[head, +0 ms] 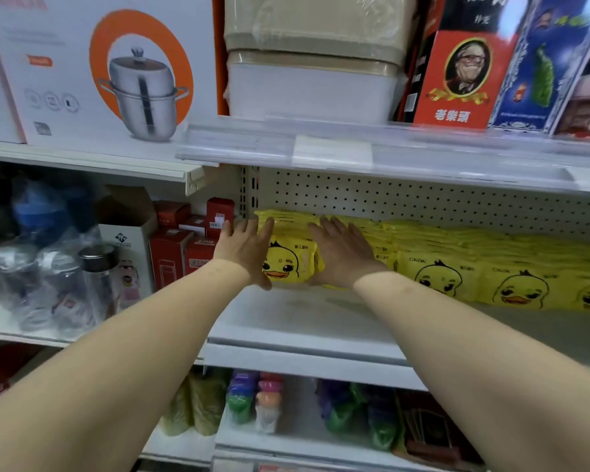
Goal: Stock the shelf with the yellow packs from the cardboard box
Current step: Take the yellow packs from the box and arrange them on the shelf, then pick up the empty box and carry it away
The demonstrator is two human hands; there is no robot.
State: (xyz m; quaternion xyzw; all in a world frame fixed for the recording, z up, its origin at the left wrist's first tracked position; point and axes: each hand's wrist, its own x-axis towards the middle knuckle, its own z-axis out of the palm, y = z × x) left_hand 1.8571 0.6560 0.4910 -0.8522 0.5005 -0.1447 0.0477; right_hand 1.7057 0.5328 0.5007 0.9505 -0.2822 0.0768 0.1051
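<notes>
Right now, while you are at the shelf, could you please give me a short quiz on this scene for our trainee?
1. True or false: the left hand and right hand press with straight fingers on one stack of yellow packs.
2. What stands left of that stack? A red boxes, B towels, C cans.
3. Fill in: each pack shows a cartoon ____.
Key: 1 true; 2 A; 3 duck.
</notes>
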